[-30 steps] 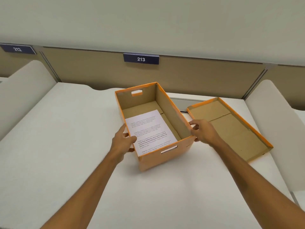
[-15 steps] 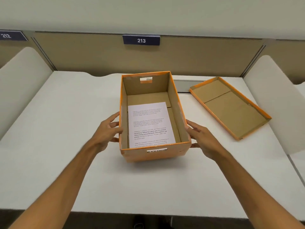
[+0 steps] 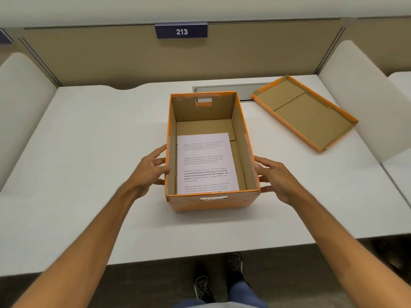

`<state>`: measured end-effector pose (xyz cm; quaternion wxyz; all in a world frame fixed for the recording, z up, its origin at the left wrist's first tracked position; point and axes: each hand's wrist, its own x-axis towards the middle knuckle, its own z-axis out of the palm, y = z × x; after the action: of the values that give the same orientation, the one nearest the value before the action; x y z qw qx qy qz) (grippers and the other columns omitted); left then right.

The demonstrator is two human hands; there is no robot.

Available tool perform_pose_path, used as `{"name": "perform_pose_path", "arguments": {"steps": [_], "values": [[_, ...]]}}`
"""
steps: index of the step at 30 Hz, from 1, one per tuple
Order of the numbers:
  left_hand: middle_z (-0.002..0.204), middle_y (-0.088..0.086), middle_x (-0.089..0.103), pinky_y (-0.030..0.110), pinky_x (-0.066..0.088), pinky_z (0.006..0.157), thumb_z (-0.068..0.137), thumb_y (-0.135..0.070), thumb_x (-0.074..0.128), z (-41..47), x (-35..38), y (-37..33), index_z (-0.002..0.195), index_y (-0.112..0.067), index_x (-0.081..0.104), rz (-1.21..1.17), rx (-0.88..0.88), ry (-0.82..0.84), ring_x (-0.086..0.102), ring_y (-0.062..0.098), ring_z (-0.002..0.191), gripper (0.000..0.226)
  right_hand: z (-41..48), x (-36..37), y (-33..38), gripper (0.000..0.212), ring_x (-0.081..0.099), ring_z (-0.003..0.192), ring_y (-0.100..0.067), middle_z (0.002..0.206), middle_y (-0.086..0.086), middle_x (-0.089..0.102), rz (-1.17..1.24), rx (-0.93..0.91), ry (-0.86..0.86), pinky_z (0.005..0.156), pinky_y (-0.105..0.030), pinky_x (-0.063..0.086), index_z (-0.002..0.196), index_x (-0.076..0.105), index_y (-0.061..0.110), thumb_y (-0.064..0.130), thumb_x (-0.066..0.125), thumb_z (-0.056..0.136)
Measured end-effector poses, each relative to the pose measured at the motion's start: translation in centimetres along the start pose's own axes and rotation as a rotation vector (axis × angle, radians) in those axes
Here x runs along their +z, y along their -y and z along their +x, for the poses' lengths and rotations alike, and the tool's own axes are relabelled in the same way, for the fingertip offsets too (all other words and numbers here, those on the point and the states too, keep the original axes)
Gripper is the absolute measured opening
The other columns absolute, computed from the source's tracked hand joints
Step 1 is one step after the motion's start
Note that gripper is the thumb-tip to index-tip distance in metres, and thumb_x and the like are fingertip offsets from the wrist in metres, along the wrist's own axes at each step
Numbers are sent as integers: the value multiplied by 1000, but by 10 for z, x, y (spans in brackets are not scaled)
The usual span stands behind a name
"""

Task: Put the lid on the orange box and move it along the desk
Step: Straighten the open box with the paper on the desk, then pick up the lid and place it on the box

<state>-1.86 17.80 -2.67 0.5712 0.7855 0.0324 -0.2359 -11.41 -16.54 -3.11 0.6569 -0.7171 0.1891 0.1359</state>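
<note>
Your left hand (image 3: 149,170) and right hand (image 3: 275,178) press open-palmed on the light, stiff orange box (image 3: 211,202); take the lid (image 3: 311,112) by its rims.

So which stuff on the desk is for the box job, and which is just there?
For the job:
- orange box, open
- lid, lying inside up to its right
- left hand and right hand, flat against its sides

Just there:
- printed paper inside the box
- 213 sign
- desk

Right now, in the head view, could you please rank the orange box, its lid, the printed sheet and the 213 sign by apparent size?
1. Orange box
2. Lid, though farther away, so unsure
3. Printed sheet
4. 213 sign
</note>
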Motion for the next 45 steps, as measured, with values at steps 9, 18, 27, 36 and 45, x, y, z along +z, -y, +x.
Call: {"name": "perform_pose_path", "arguments": {"steps": [9,18,27,36,45], "values": [[125,-1,71,29,61,58,90,-5,62,2,-2,1,155,-41,34,16,-11,55,73,20,99,79,-5,7,-8,31,77,86,-15,105,10,79,-3,10,-65,55,-30,60,128,66,44,30,52,104],[139,4,62,37,64,66,89,-10,67,0,-2,4,153,-46,32,21,-3,43,70,23,108,81,-5,10,-7,30,76,83,-8,101,19,78,-31,11,-120,54,-29,60,125,64,48,33,49,105],[160,11,39,50,41,110,87,-38,74,-8,11,-12,158,-24,26,361,175,-330,42,32,142,87,-5,0,-8,43,71,97,-16,109,1,73,-139,-15,-294,85,-41,57,118,67,35,65,48,93],[141,8,55,35,47,99,91,-25,68,-18,77,-58,139,-15,53,374,510,-342,54,25,126,51,-9,-42,12,23,72,86,-10,97,4,75,-263,-160,-490,87,-44,56,100,73,26,43,58,96],[134,3,60,27,54,96,92,-14,63,8,198,-106,127,-15,65,258,654,-89,58,14,120,35,16,-122,22,32,69,93,-13,102,-2,74,-445,-254,-531,83,-31,56,115,73,17,35,71,89]]}}
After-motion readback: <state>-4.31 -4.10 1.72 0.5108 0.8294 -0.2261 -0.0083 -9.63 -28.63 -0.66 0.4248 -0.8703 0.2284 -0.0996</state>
